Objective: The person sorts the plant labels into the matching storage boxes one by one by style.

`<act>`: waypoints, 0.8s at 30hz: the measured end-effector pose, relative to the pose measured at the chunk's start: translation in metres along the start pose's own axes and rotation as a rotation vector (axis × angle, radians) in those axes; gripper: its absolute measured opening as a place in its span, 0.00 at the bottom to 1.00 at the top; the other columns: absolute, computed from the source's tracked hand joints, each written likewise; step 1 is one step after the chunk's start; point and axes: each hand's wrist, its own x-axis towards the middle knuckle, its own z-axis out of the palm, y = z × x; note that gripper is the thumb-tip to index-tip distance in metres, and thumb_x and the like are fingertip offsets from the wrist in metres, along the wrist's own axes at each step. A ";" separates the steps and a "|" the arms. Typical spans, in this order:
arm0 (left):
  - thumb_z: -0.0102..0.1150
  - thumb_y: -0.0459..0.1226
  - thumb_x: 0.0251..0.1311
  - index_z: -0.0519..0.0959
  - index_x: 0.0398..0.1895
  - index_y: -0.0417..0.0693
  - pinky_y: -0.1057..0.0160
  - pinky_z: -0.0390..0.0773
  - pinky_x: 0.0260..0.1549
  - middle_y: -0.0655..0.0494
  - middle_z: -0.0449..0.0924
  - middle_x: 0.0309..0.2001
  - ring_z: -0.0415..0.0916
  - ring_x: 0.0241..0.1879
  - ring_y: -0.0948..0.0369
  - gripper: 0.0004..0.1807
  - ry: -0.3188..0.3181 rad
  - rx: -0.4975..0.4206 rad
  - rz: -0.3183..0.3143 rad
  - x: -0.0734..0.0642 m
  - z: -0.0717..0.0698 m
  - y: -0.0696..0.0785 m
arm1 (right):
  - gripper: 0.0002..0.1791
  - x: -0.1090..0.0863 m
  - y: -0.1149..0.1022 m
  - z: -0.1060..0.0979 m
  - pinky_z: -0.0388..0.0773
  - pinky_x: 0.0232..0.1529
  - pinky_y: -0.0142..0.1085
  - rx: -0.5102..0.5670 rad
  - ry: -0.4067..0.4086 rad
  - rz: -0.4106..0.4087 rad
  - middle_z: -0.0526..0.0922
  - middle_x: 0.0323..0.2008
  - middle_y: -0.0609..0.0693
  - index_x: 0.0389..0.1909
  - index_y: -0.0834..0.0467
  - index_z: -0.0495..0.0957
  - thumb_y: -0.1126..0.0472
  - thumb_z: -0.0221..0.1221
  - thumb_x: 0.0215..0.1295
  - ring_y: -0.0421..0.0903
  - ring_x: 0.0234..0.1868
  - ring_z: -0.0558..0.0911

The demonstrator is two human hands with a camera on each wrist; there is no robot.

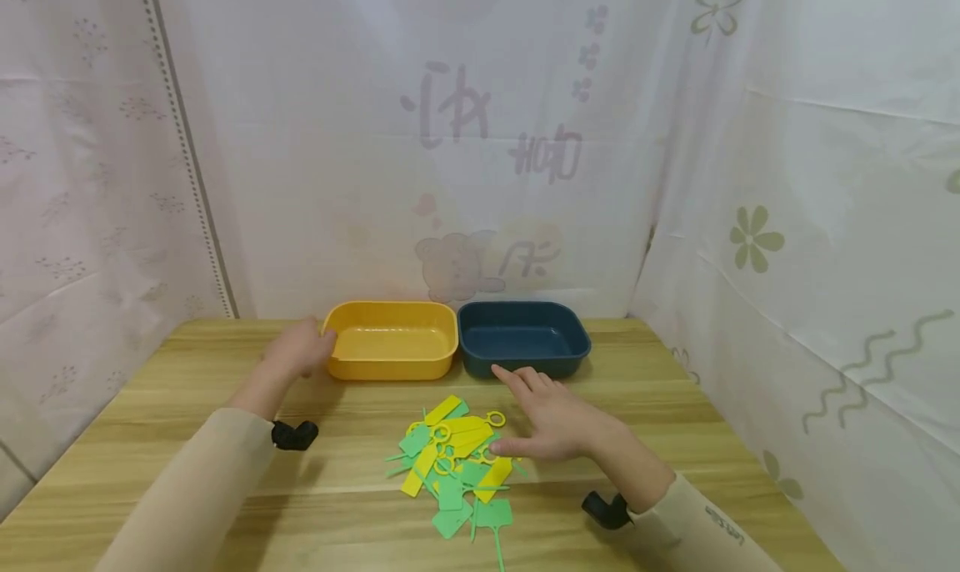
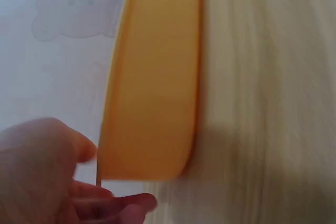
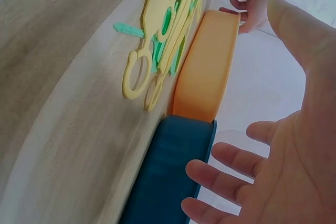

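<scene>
1. So, white patterned cloth [image 1: 337, 138] hangs at the back and both sides, perhaps to screen off the work area.
2. Below it runs the wooden bench [image 1: 337, 514], carrying everything in play.
3. Towards its back edge sits the yellow tray [image 1: 390, 370], open side up, seemingly set there to leave working room in front.
4. Right up against it comes the dark blue tray [image 1: 525, 338], end to end, likely so both stay within reach.
5. In front of the trays, there's the pile of yellow and green tags [image 1: 465, 440], flat and overlapping, presumably central so both hands can get at it.
6. Here's the left hand [image 1: 298, 347] at the yellow tray's outer end, thumb and fingers about the rim, maybe to steady it; whether they pinch, I can't tell.
7. And the right hand [image 1: 558, 426]: open, fingers spread, holding nothing, just beside the pile.
8. Smallest, one green tag [image 1: 492, 514] lies nearest, stem pointing forward.
</scene>
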 end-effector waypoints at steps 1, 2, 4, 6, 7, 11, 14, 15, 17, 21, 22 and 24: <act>0.33 0.52 0.82 0.75 0.61 0.31 0.51 0.81 0.30 0.39 0.83 0.35 0.82 0.30 0.47 0.33 -0.023 0.001 -0.017 0.003 0.001 0.001 | 0.65 -0.001 0.000 0.001 0.74 0.73 0.59 0.003 -0.004 0.005 0.69 0.76 0.57 0.92 0.48 0.44 0.16 0.56 0.66 0.56 0.70 0.74; 0.35 0.51 0.81 0.77 0.53 0.34 0.55 0.75 0.24 0.46 0.79 0.27 0.77 0.23 0.52 0.29 -0.045 0.000 -0.026 0.006 0.001 0.002 | 0.65 -0.001 0.000 0.001 0.73 0.73 0.59 0.007 -0.009 0.008 0.69 0.76 0.57 0.92 0.48 0.44 0.16 0.56 0.66 0.56 0.71 0.74; 0.38 0.49 0.79 0.77 0.40 0.38 0.59 0.71 0.22 0.52 0.75 0.21 0.72 0.19 0.57 0.25 -0.074 0.003 -0.046 0.010 0.001 0.005 | 0.65 -0.002 0.000 0.002 0.73 0.74 0.60 0.014 -0.018 0.014 0.68 0.77 0.56 0.92 0.48 0.44 0.16 0.56 0.66 0.56 0.71 0.74; 0.40 0.49 0.78 0.77 0.38 0.39 0.59 0.71 0.24 0.53 0.75 0.19 0.70 0.19 0.58 0.24 -0.091 0.010 -0.063 0.011 0.002 0.008 | 0.65 -0.003 0.000 0.002 0.72 0.75 0.60 0.024 -0.018 0.017 0.68 0.77 0.56 0.92 0.49 0.45 0.16 0.57 0.66 0.57 0.72 0.74; 0.41 0.50 0.78 0.79 0.44 0.35 0.58 0.72 0.26 0.51 0.77 0.20 0.71 0.19 0.57 0.27 -0.096 0.014 -0.068 0.012 0.002 0.010 | 0.65 -0.003 0.001 0.003 0.72 0.75 0.59 0.025 -0.020 0.021 0.68 0.77 0.56 0.92 0.49 0.46 0.16 0.57 0.66 0.57 0.72 0.74; 0.43 0.53 0.79 0.60 0.79 0.23 0.39 0.82 0.51 0.26 0.83 0.55 0.84 0.47 0.40 0.43 -0.060 0.013 -0.071 0.009 0.001 0.016 | 0.65 -0.004 0.001 0.003 0.72 0.75 0.59 0.029 -0.015 0.017 0.68 0.77 0.56 0.92 0.49 0.46 0.17 0.58 0.66 0.56 0.72 0.74; 0.44 0.54 0.80 0.43 0.86 0.23 0.25 0.69 0.70 0.18 0.57 0.79 0.65 0.75 0.27 0.51 -0.028 0.012 -0.043 0.009 0.003 0.020 | 0.65 -0.004 0.002 0.003 0.72 0.75 0.59 0.023 -0.017 0.023 0.67 0.77 0.55 0.92 0.48 0.45 0.16 0.57 0.66 0.56 0.72 0.74; 0.44 0.54 0.79 0.42 0.86 0.24 0.23 0.65 0.73 0.18 0.52 0.82 0.58 0.79 0.26 0.51 -0.024 0.014 -0.034 0.009 0.005 0.020 | 0.65 -0.004 0.002 0.004 0.73 0.75 0.58 0.023 -0.017 0.024 0.67 0.77 0.55 0.92 0.48 0.45 0.16 0.57 0.66 0.56 0.72 0.74; 0.44 0.54 0.79 0.42 0.87 0.26 0.23 0.64 0.74 0.19 0.51 0.83 0.55 0.81 0.25 0.51 -0.023 0.019 -0.021 0.010 0.008 0.020 | 0.65 -0.004 0.002 0.003 0.73 0.75 0.59 0.024 -0.021 0.028 0.67 0.77 0.55 0.92 0.48 0.45 0.16 0.57 0.66 0.57 0.72 0.74; 0.42 0.53 0.78 0.40 0.88 0.28 0.23 0.68 0.70 0.22 0.58 0.82 0.66 0.76 0.26 0.50 -0.034 0.048 -0.028 0.013 0.016 0.018 | 0.65 -0.005 0.001 0.004 0.73 0.75 0.60 0.040 -0.027 0.022 0.68 0.77 0.57 0.92 0.49 0.46 0.17 0.57 0.66 0.58 0.72 0.75; 0.41 0.52 0.77 0.39 0.89 0.30 0.24 0.71 0.68 0.23 0.59 0.81 0.70 0.73 0.27 0.50 -0.036 0.057 -0.032 0.014 0.018 0.017 | 0.65 -0.005 0.001 0.004 0.73 0.75 0.60 0.043 -0.027 0.020 0.68 0.77 0.57 0.92 0.49 0.46 0.17 0.57 0.66 0.58 0.72 0.75; 0.38 0.51 0.77 0.37 0.89 0.32 0.27 0.75 0.63 0.24 0.63 0.80 0.78 0.64 0.31 0.49 -0.038 0.076 -0.036 0.016 0.020 0.017 | 0.65 -0.006 0.002 0.004 0.74 0.74 0.59 0.044 -0.023 0.017 0.68 0.77 0.58 0.92 0.50 0.46 0.17 0.58 0.67 0.58 0.72 0.75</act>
